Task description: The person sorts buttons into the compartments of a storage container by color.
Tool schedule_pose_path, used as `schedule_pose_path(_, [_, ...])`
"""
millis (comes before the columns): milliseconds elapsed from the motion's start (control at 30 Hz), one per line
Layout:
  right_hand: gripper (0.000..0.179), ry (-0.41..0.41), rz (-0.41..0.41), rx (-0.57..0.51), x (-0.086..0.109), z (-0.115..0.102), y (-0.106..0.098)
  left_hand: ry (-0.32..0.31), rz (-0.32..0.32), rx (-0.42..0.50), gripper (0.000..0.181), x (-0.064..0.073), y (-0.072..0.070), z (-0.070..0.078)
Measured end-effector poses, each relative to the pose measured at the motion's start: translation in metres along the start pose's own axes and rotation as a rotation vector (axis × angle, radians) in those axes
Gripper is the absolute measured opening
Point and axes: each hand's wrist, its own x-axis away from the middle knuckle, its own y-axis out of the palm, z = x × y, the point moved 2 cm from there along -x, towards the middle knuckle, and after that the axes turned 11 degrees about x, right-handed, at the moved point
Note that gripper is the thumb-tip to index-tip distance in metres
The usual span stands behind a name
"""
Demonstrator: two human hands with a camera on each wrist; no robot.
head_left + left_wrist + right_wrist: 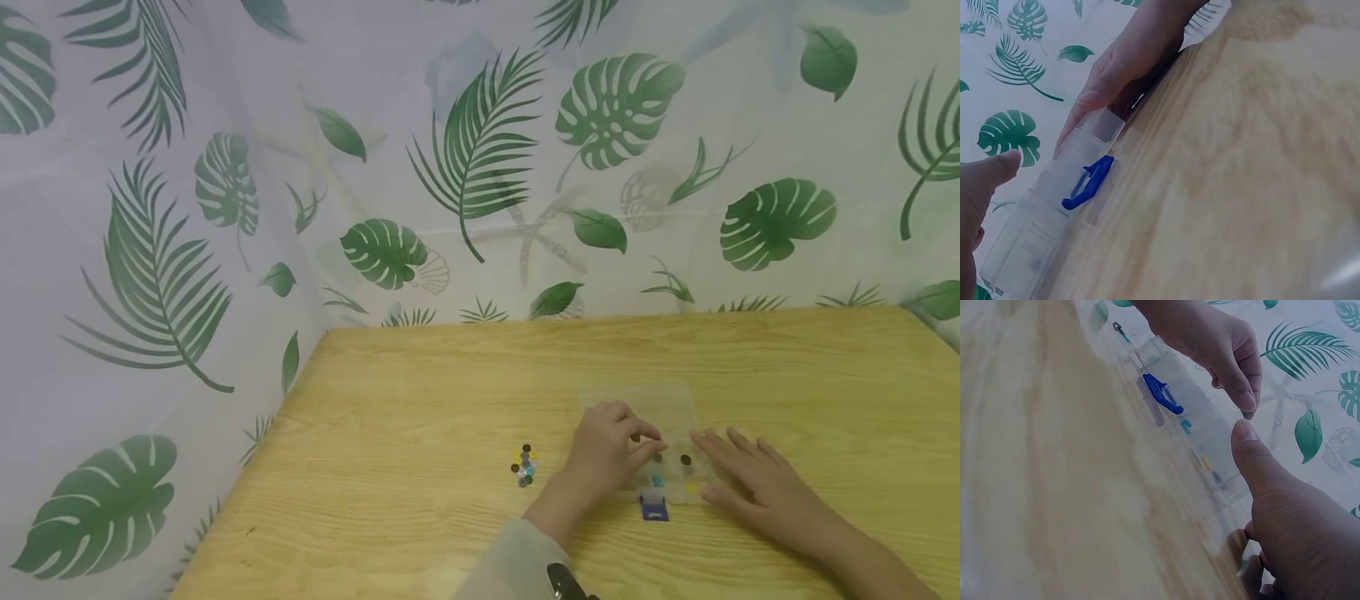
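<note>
A clear plastic compartment box (pixel 637 398) with its lid raised stands on the table, a blue latch (pixel 654 509) at its front. Over the box, my left hand (pixel 604 446) pinches a small dark piece (pixel 1248 415) between thumb and fingertip; the fingers cover most of it. Inside the box lie a dark disc (pixel 686 460), a teal piece (pixel 657 481) and a yellow piece (pixel 692 487). My right hand (pixel 761 487) rests along the box's right side with its fingers extended, holding nothing.
A small cluster of coloured discs (pixel 527 448) lies on the wooden table (pixel 420 400) to the left of my left hand. Leaf-patterned cloth (pixel 480 167) hangs behind the table and along its left side. A dark wristband (pixel 562 580) is on my left sleeve.
</note>
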Motion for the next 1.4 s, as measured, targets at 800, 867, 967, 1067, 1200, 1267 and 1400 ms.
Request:
schedule_pose_path(800, [0.065, -0.017, 0.001, 0.002, -0.001, 0.004, 0.002, -0.075, 0.037, 0.145, 0.019, 0.023, -0.027, -0.032])
schedule_pose_path(867, [0.065, -0.019, 0.001, -0.004, -0.001, 0.004, 0.002, -0.09, 0.044, 0.145, 0.019, 0.028, -0.032, -0.037])
schedule_pose_path(967, [0.065, -0.025, 0.004, 0.0, 0.0, 0.004, 0.001, -0.123, 0.048, 0.146, 0.019, 0.036, -0.039, -0.046])
schedule_pose_path(1067, [0.065, -0.027, 0.018, 0.021, 0.0, 0.004, -0.001, -0.137, 0.05, 0.141, 0.02, 0.045, -0.044, -0.054])
schedule_pose_path(1200, [0.064, -0.013, 0.006, 0.021, 0.001, 0.004, -0.003, -0.117, 0.065, 0.164, 0.018, 0.056, -0.055, -0.06])
schedule_pose_path(1267, [0.064, -0.007, -0.01, 0.004, 0.001, 0.004, -0.003, -0.098, 0.072, 0.171, 0.017, 0.062, -0.062, -0.062])
schedule_pose_path(1400, [0.063, 0.003, -0.033, -0.032, 0.001, 0.002, -0.001, -0.09, 0.074, 0.164, 0.017, 0.078, -0.073, -0.07])
